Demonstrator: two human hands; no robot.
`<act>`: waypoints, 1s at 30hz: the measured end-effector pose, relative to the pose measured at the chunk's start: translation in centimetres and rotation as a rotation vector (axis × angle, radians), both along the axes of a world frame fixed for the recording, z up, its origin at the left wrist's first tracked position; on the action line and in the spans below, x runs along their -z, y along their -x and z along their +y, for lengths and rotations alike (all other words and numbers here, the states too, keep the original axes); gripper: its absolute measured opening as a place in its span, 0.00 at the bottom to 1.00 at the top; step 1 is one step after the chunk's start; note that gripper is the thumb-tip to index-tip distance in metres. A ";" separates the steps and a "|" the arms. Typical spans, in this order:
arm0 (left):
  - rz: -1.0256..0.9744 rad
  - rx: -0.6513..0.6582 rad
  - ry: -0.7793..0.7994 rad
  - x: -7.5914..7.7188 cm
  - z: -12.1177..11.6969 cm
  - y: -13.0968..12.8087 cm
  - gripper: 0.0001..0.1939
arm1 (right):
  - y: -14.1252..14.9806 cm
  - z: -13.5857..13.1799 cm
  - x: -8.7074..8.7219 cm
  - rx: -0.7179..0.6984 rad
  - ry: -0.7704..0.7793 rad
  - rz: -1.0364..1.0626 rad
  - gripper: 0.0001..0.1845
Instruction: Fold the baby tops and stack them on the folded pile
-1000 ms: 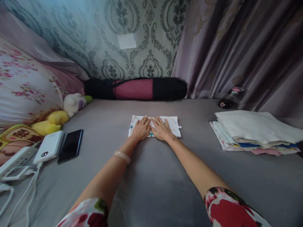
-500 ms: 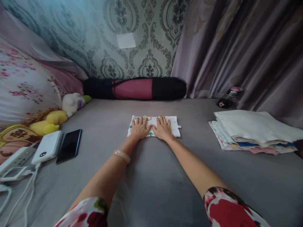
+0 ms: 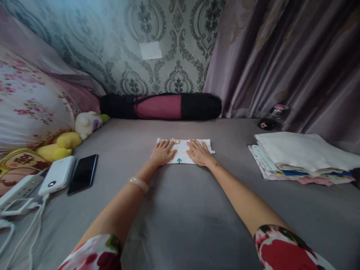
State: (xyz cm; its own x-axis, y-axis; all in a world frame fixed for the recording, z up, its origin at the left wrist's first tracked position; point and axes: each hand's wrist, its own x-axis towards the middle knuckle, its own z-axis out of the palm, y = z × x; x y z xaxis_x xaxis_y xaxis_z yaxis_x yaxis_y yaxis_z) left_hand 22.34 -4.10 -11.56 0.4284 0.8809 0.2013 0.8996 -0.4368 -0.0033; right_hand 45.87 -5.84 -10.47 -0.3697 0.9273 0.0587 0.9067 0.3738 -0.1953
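Note:
A folded white cloth (image 3: pixel 182 151) with small printed figures lies flat on the grey sheet (image 3: pixel 180 210), a little tag sticking out at its right edge. My left hand (image 3: pixel 163 152) rests palm down over the cloth's left end, fingers stretched out. Over the right part lies my right hand (image 3: pixel 199 152), also flat with its fingers extended. Between the two hands the middle of the cloth shows, with a green arrow-like print near the front edge. Parts of the cloth are hidden beneath both palms.
On the right sits a stack of folded cloths (image 3: pixel 303 153), with a dark bottle (image 3: pixel 272 118) behind it. A black and red long bag (image 3: pixel 160 106) lies along the wall. At left are a phone (image 3: pixel 83 174), a power bank (image 3: pixel 57 174), a power strip (image 3: pixel 19 189) and plush toys (image 3: pixel 69 140).
My hands have slid apart across the cloth, the left one toward the left end and the right one toward the right. More of the cloth's middle shows now.

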 end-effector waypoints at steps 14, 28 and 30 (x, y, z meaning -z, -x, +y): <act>0.001 -0.193 -0.021 0.3 -0.6 -0.5 0.35 | 0.4 -0.6 0.7 0.209 -0.172 0.004 0.36; -0.013 -0.196 -0.049 0.3 -0.7 -0.4 0.34 | 0.3 -0.6 0.9 0.214 -0.150 0.000 0.36; -0.045 -0.231 -0.116 0.3 -1.0 -0.5 0.34 | 0.5 -0.8 0.8 0.256 -0.224 0.015 0.36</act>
State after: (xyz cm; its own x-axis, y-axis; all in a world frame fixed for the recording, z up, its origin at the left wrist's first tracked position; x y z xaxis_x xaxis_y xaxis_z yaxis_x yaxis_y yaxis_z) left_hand 22.80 -5.08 -11.88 0.2066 0.9242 0.3213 0.9758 -0.2185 0.0009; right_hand 45.42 -6.64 -11.30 -0.1243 0.9534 0.2751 0.9743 0.1697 -0.1480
